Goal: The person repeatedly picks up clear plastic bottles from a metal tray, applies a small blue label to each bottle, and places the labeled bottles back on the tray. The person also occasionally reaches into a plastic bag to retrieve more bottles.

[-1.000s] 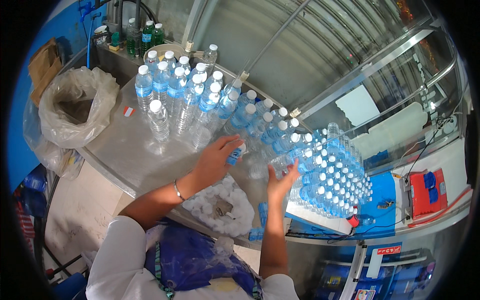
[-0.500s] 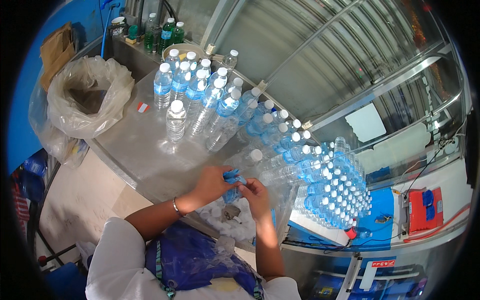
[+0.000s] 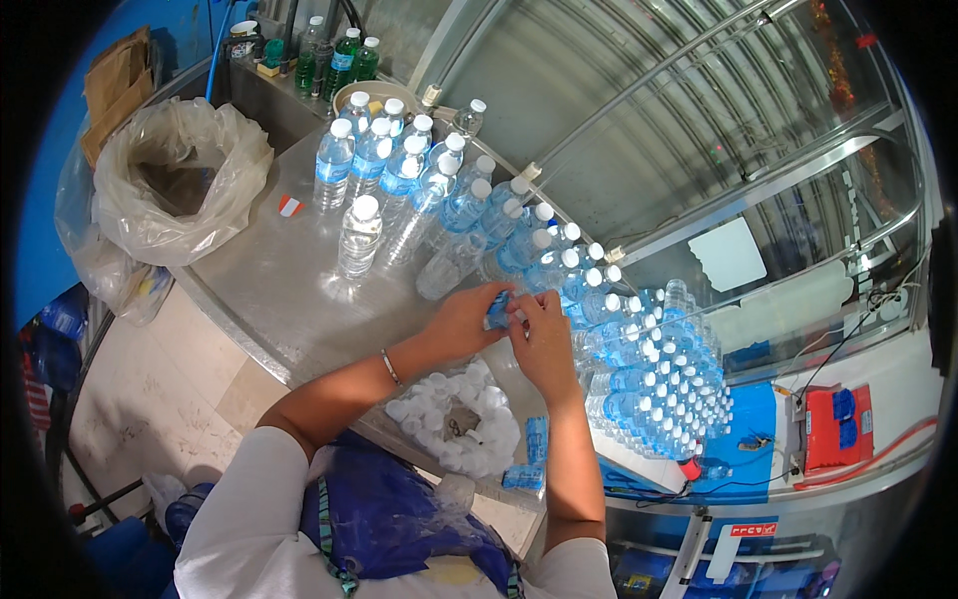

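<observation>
My left hand (image 3: 469,319) is closed around a blue plastic label (image 3: 496,310) over the steel counter. Close against it, my right hand (image 3: 545,337) pinches the label's edge with thumb and fingertips. Just beyond my hands stand clear capped bottles; an unlabelled bottle (image 3: 451,265) is nearest my left hand, and another bare bottle (image 3: 359,240) stands at the front left of the group. Several bottles behind, such as a labelled bottle (image 3: 333,165), wear blue bands. My hands hide whatever is directly behind them.
White caps (image 3: 461,419) lie in a pile near my waist, beside flat blue label stacks (image 3: 525,476). A clear plastic bag (image 3: 244,215) sits open at the left. Densely packed bottles (image 3: 654,399) fill the right side. Green bottles (image 3: 342,65) stand at the back.
Both hands have moved away from me and slightly right, towards the bottles, with the blue label between them. The cap pile and label stacks have come into fuller view.
</observation>
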Available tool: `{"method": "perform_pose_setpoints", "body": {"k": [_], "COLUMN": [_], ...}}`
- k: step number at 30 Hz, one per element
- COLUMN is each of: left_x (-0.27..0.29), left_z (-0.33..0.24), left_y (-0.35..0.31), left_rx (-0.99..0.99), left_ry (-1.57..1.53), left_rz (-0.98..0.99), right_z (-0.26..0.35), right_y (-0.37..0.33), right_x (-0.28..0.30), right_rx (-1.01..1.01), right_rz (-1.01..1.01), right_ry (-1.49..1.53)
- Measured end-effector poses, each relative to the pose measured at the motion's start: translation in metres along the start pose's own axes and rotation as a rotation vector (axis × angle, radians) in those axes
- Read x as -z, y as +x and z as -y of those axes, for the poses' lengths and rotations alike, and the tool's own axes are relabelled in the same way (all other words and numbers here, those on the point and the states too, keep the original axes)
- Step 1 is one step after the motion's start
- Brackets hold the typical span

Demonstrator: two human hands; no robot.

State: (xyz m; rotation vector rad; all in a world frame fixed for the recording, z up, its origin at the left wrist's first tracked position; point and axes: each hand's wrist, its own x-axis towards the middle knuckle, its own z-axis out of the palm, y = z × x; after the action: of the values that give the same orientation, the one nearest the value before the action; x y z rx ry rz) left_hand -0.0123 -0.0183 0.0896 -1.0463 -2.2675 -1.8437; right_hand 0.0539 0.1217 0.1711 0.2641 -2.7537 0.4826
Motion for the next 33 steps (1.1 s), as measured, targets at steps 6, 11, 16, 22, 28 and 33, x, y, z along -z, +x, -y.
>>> {"method": "perform_pose_setpoints", "body": {"k": [6, 11, 16, 22, 28, 33], "left_x": [-0.013, -0.011, 0.028, 0.100, 0.156, 0.189], "left_z": [0.046, 0.045, 0.024, 0.021, 0.025, 0.040], "left_y": [-0.019, -0.030, -0.055, -0.066, -0.065, -0.039], "left_rx": [0.102, 0.083, 0.391, 0.549, 0.382, 0.081], "left_ry": [-0.021, 0.014, -0.928, -0.215, -0.049, 0.179], "left_rz": [0.033, -0.038, -0.109, -0.184, -0.524, -0.581], "right_z": [0.003, 0.007, 0.041, 0.061, 0.070, 0.100], "right_y": [-0.001, -0.004, -0.018, 0.019, 0.077, 0.137], "right_x": [-0.011, -0.016, -0.037, -0.117, -0.097, -0.086], "right_rx": [-0.152, -0.178, -0.062, -0.434, -0.363, 0.279], "right_rz": [-0.086, -0.133, -0.323, 0.055, -0.004, -0.023], "right_ry": [0.179, 0.115, 0.105, 0.889, 0.800, 0.252]}}
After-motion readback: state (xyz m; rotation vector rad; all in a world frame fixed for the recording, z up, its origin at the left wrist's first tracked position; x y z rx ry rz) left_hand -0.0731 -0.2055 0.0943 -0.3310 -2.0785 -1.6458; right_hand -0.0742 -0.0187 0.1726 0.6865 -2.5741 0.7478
